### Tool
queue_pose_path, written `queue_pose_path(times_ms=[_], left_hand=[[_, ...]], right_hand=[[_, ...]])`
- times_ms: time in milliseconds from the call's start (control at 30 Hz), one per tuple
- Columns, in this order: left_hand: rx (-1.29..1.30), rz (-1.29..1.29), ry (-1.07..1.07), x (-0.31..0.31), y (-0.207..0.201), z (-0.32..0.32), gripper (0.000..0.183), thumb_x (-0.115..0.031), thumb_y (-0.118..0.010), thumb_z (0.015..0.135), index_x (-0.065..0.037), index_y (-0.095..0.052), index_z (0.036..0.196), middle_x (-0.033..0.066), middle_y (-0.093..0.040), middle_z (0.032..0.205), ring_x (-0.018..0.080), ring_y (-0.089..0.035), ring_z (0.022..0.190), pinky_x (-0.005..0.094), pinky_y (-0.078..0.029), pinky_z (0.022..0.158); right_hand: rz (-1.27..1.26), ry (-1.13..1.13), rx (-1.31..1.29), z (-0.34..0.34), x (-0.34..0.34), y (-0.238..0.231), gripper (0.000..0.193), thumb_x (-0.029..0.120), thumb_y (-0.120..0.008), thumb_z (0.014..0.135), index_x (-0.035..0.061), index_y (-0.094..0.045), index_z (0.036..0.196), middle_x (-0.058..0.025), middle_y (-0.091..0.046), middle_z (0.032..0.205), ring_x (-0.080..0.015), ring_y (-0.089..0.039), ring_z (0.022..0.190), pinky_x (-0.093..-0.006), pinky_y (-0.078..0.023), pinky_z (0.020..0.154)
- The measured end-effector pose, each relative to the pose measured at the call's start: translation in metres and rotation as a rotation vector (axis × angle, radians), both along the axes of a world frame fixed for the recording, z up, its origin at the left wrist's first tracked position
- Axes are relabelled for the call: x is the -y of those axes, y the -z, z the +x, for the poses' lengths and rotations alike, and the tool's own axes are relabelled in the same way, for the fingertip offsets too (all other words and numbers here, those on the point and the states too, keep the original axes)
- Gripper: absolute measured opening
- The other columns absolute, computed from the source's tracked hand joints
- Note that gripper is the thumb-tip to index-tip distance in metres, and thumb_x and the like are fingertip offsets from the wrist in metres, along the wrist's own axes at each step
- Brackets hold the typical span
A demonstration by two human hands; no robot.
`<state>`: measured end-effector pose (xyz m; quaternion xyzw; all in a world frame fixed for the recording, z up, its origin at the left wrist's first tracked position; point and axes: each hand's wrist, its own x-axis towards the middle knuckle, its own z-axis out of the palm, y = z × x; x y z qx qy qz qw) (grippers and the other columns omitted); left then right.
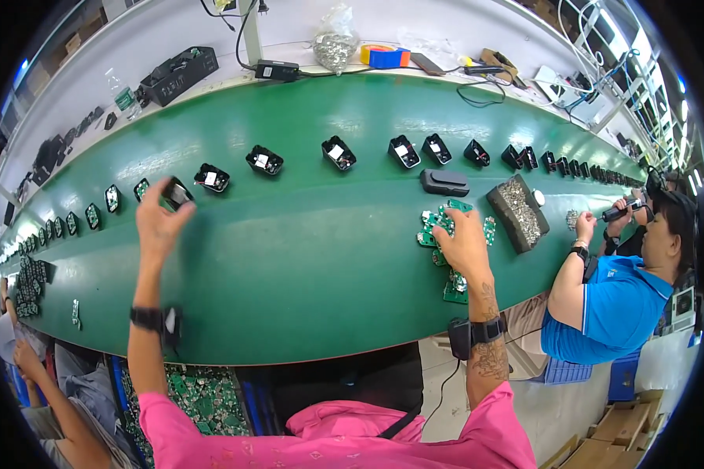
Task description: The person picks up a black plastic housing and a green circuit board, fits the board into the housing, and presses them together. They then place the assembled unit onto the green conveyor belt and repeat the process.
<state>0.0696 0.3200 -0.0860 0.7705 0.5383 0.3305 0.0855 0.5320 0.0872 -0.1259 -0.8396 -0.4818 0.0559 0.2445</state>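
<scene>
At the left, my left hand (161, 223) has its thumb and fingers around a black plastic housing (178, 194), which is blurred. My right hand (467, 244) reaches over a loose pile of green circuit boards (456, 291), its fingers curled on a board whose grip is partly hidden. A closed black case (444, 182) lies just beyond that pile. Further open black housings, such as one with a white label inside (339, 153), stand in a long curved row across the green table (313, 258).
Right of the boards sits a dark foam tray (518, 213) of small metal parts. A co-worker in a blue shirt (614, 301) works at the right; another person's arm (70, 406) shows lower left. Dark boards (33, 281) are heaped far left. A shelf (305, 80) runs behind.
</scene>
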Motion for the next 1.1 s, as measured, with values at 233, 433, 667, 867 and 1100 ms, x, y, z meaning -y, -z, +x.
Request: queue_pose_path(times_ms=[233, 433, 667, 867, 1100], left_hand=[[0.035, -0.259, 0.388, 0.173, 0.025, 0.075, 0.079, -0.016, -0.088, 0.064, -0.009, -0.058, 0.136, 0.0122, -0.057, 0.129, 0.0183, -0.062, 0.074, 0.0295, -0.055, 0.068], [0.031, 0.006, 0.363, 0.182, 0.046, 0.083, 0.084, -0.018, -0.088, 0.065, -0.008, -0.054, 0.140, 0.0155, -0.060, 0.129, 0.0206, -0.068, 0.083, 0.0323, -0.056, 0.074], [0.701, -0.578, 0.322, 0.217, 0.042, 0.106, 0.087, -0.019, -0.089, 0.068, 0.007, -0.048, 0.140, 0.0185, -0.068, 0.113, 0.0157, -0.067, 0.077, 0.0285, -0.054, 0.073], [0.758, -0.682, 0.396, 0.233, 0.046, 0.117, 0.083, -0.014, -0.087, 0.071, 0.007, -0.047, 0.140, 0.0106, -0.070, 0.089, 0.0092, -0.062, 0.072, 0.0252, -0.051, 0.066], [0.711, -0.655, 0.429, 0.238, 0.040, 0.120, 0.081, -0.010, -0.086, 0.072, 0.005, -0.046, 0.141, 0.0099, -0.070, 0.087, 0.0093, -0.063, 0.071, 0.0257, -0.052, 0.066]], right_hand=[[0.049, -0.144, 0.111, 0.012, 0.001, 0.003, 0.037, 0.014, -0.079, 0.077, 0.0007, -0.065, 0.109, -0.0217, -0.057, 0.112, -0.0401, -0.050, 0.109, -0.0471, -0.043, 0.097], [0.160, -0.090, -0.017, 0.003, 0.002, -0.005, 0.026, 0.013, -0.074, 0.085, -0.0008, -0.062, 0.102, -0.0182, -0.067, 0.088, -0.0334, -0.063, 0.076, -0.0423, -0.050, 0.071], [0.502, -0.276, -1.095, -0.095, 0.064, -0.017, 0.022, 0.003, -0.067, 0.092, -0.0040, -0.069, 0.112, -0.0070, -0.067, 0.085, -0.0093, -0.058, 0.055, -0.0221, -0.044, 0.045], [0.385, -0.472, -1.301, -0.152, 0.071, -0.037, 0.021, -0.005, -0.063, 0.092, -0.0067, -0.063, 0.113, -0.0092, -0.067, 0.085, -0.0105, -0.062, 0.059, -0.0212, -0.048, 0.049], [0.270, -0.505, -1.314, -0.152, 0.067, -0.029, 0.018, -0.002, -0.065, 0.093, -0.0054, -0.060, 0.110, -0.0076, -0.066, 0.084, -0.0081, -0.062, 0.059, -0.0194, -0.047, 0.049]])
